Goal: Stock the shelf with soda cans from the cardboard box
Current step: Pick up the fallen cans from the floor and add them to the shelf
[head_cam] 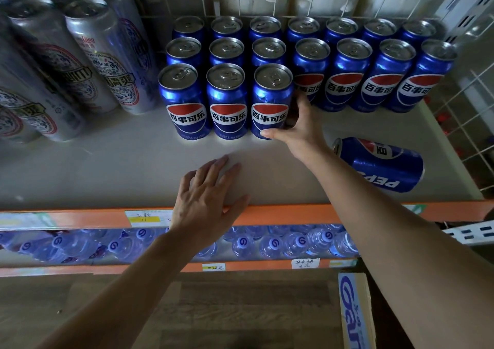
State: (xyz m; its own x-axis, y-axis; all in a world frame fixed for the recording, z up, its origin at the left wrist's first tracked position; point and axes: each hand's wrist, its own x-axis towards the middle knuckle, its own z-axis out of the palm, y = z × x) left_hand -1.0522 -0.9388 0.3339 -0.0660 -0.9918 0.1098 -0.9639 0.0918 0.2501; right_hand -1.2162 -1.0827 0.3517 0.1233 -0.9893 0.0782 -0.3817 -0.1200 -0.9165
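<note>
Left hand point(208, 204) lies spread flat on shelf edge point(294, 212); right hand point(300, 124) wraps front can point(271, 100), probably stiff, slick: grip its sidewall.

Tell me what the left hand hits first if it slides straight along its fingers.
The left hand crosses bare shelf, then likely meets the second front can or the third front can; which is unclear.
</note>
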